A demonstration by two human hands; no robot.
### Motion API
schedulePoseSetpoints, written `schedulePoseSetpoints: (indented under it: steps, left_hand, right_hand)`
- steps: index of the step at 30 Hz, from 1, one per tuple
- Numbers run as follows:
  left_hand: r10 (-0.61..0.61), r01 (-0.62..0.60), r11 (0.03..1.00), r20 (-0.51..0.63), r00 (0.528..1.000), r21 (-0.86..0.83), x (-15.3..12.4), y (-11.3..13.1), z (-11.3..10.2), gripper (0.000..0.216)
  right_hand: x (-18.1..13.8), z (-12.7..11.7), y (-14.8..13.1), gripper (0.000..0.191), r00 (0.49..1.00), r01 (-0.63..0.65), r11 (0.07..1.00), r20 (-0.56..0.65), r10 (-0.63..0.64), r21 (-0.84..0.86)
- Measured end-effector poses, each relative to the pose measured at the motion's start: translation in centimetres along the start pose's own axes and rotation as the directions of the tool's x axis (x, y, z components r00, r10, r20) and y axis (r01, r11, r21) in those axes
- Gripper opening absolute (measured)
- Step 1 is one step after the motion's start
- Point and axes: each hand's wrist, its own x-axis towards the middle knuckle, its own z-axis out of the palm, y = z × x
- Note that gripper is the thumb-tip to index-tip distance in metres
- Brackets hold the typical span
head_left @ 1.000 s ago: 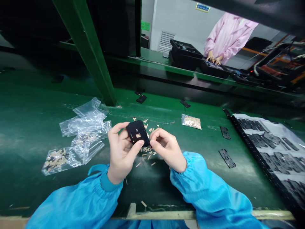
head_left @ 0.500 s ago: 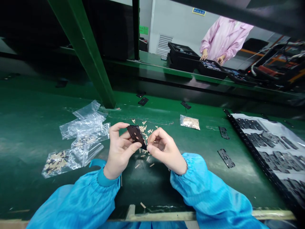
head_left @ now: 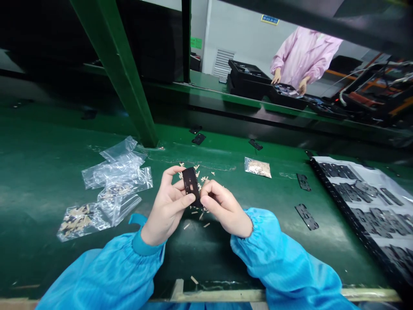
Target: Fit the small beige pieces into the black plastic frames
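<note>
My left hand point(head_left: 167, 202) grips a thin black plastic plate point(head_left: 190, 178) with cut-out openings, the thumb on its face and the fingers along its far edge. The plate is tilted up, its broad side turned towards me. At its lower right edge my right hand point(head_left: 222, 206) is closed in a pinch. The fingertips meet the plate's edge, and whatever they pinch is hidden. Small beige strips point(head_left: 206, 224) lie scattered on the green table below and behind both hands.
Clear bags point(head_left: 118, 168), one holding beige pieces point(head_left: 75, 219), lie at left. A small filled bag point(head_left: 258, 167) lies beyond my right hand. Black plates point(head_left: 306, 216) rest near a tray point(head_left: 351, 224) of similar plates. A green post point(head_left: 122, 73) rises ahead; a person in pink point(head_left: 303, 56) works beyond.
The plate has turned in my left hand, so its face and openings show more fully. My right hand stays pinched at its lower edge. The co-worker's hands have shifted over a box.
</note>
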Motion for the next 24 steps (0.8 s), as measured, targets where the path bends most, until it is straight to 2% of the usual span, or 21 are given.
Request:
schedulePoseSetpoints:
  steps: [4,11,15,19,24]
  left_hand:
    - [-0.051,0.05,0.997,-0.012,0.999,-0.058,0.0,0.0,0.1,0.05]
    - [-0.125,0.114,0.986,-0.083,0.989,-0.124,0.0,-0.1,0.2,0.051]
    - [-0.172,0.15,0.976,-0.143,0.975,-0.157,0.1,-0.3,0.3,0.05]
    - [-0.228,0.197,0.963,-0.173,0.958,-0.183,0.1,-0.6,0.3,0.047]
    - [-0.266,0.227,0.951,-0.18,0.947,-0.212,-0.1,-0.7,0.2,0.045]
  right_hand:
    - [0.0,0.1,0.2,0.016,0.998,0.058,0.994,0.019,-0.056,-0.094]
    - [-0.1,0.5,0.6,0.012,0.997,0.082,0.982,0.0,-0.083,-0.168]
    - [-0.2,0.7,0.9,0.01,0.99,0.126,0.942,-0.026,-0.141,-0.312]
    - [-0.1,0.9,1.6,0.011,0.951,0.23,0.8,-0.046,-0.305,-0.554]
    - [0.2,1.0,2.3,0.019,0.834,0.351,0.498,0.024,-0.551,-0.793]
